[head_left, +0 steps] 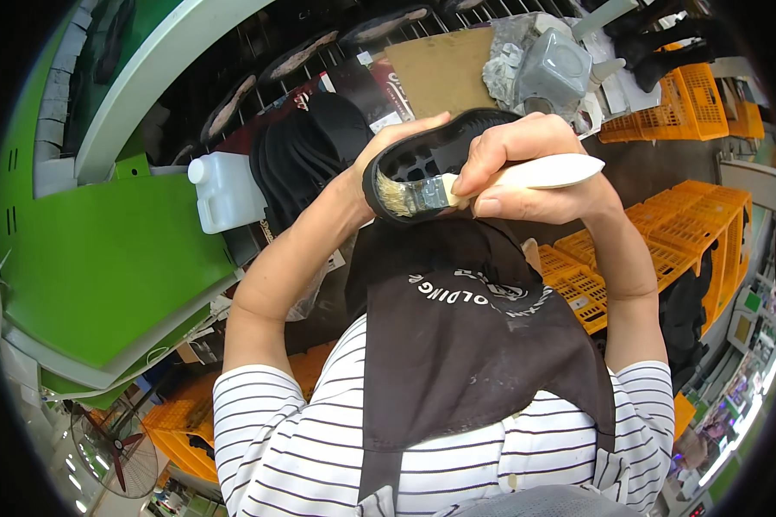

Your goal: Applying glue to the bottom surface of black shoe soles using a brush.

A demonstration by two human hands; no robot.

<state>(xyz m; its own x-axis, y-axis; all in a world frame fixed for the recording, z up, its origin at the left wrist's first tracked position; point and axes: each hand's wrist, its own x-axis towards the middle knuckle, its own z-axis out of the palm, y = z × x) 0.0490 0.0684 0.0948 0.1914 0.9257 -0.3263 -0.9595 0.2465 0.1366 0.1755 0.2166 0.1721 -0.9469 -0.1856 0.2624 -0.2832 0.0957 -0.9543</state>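
My left hand [395, 142] is wrapped round the far-left side of a black shoe sole [440, 151], holding it up in front of my apron with its hollow inner side showing. Between the thumb and fingers of my right hand [535, 142] is a flat paintbrush [550, 172] with a pale handle. Its light bristles rest inside the rounded near end of the sole. A row of similar black soles [306, 146] leans together on the bench just left of my left hand. Part of the held sole is hidden behind my right fingers.
Left of the soles stands a white plastic jug [228, 196], near a green machine panel [112, 267]. A cloudy square container [553, 67] sits at the back right by a cardboard sheet [440, 69]. Orange crates [655, 233] line my right. Behind the bench, a rack holds dark shoe parts [302, 56].
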